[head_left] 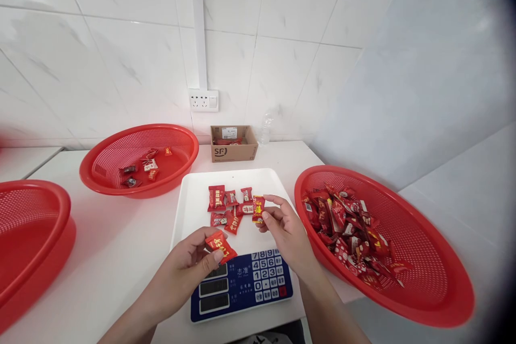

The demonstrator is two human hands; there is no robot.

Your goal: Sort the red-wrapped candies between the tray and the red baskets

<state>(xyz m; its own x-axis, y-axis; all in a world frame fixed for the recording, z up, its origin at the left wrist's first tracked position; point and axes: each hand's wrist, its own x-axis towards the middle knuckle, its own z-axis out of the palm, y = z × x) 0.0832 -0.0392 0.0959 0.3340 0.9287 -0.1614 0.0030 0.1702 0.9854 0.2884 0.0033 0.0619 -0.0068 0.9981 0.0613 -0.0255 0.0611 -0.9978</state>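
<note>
Pinched between the thumb and fingers of my left hand [191, 260] is a red wrapped candy [221, 246] with gold lettering, held over the scale's blue keypad edge. My right hand [284, 231] grips another candy, a red-and-yellow packet [258, 208], above the right part of the pan. Several small red packets lie in a loose group on the white pan of the digital scale [187, 209], among them a larger square packet [216, 198]. The scale's dark displays [213, 286] are partly covered by my left hand.
At the right, a red basket [451, 290] holds many wrapped candies. A red basket [92, 180] at back left has a few, and another red basket [36, 188] is cut off at the left. Behind the scale stand a cardboard box [236, 154] and a clear plastic bottle [266, 126].
</note>
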